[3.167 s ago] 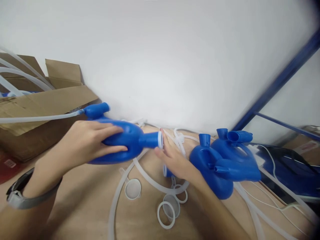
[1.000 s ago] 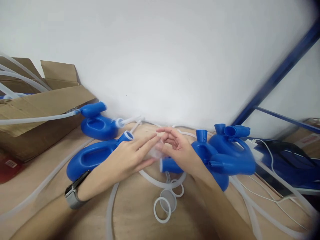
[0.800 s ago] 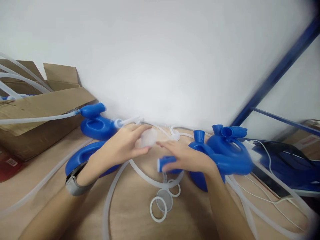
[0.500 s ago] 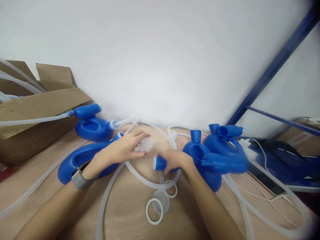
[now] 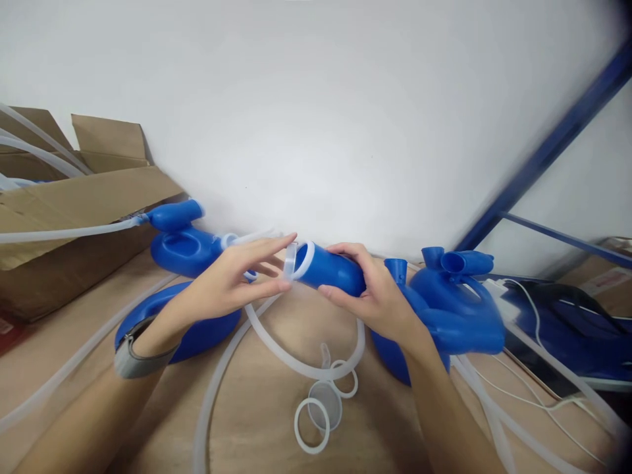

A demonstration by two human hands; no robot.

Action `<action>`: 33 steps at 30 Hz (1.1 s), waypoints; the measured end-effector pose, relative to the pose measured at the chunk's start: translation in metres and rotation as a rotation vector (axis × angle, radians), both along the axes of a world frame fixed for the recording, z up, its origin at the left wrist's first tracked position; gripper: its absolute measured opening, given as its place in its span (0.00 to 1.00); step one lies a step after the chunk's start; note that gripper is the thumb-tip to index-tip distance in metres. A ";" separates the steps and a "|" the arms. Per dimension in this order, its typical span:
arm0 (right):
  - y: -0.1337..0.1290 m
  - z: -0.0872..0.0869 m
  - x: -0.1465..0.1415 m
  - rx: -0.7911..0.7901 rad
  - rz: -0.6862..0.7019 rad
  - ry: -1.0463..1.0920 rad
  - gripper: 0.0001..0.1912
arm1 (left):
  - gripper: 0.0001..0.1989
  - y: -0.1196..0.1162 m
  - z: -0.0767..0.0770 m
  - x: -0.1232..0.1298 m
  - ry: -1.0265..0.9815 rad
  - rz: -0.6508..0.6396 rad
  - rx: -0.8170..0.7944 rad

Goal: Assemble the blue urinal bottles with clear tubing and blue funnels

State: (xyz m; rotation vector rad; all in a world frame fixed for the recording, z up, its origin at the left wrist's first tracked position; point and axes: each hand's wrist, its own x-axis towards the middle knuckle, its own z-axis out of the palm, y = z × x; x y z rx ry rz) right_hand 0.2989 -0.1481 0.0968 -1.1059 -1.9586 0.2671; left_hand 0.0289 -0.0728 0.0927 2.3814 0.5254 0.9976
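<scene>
1. Centre frame, the right hand (image 5: 378, 289) gripped a blue cylinder (image 5: 336, 268), white rim (image 5: 310, 254) facing left.
2. The left hand (image 5: 227, 280) pinched a clear cap (image 5: 289, 262) beside it; contact was hard to judge.
3. Lower centre, a white ring (image 5: 297, 424) overlapped a disc (image 5: 328, 403).
</scene>
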 end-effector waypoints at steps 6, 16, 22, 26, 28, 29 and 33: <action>-0.001 -0.002 -0.002 0.185 0.046 -0.116 0.23 | 0.36 -0.010 0.002 0.003 -0.031 -0.028 0.202; -0.010 0.002 -0.005 0.237 0.088 -0.163 0.22 | 0.37 -0.024 0.009 0.004 0.018 -0.047 0.323; -0.013 0.004 -0.007 0.097 0.089 -0.108 0.21 | 0.36 -0.022 0.009 0.007 0.025 -0.075 0.338; -0.011 0.004 -0.002 -0.008 0.104 -0.056 0.22 | 0.35 -0.021 0.007 0.009 0.047 -0.121 0.308; -0.007 0.003 0.001 -0.073 0.116 -0.007 0.22 | 0.36 -0.022 0.004 0.011 0.065 -0.123 0.302; -0.005 0.001 0.001 -0.112 0.134 0.026 0.22 | 0.37 -0.023 0.003 0.013 0.075 -0.119 0.306; 0.002 -0.008 -0.014 -0.252 0.174 0.240 0.27 | 0.34 -0.024 -0.002 0.019 0.055 -0.002 0.260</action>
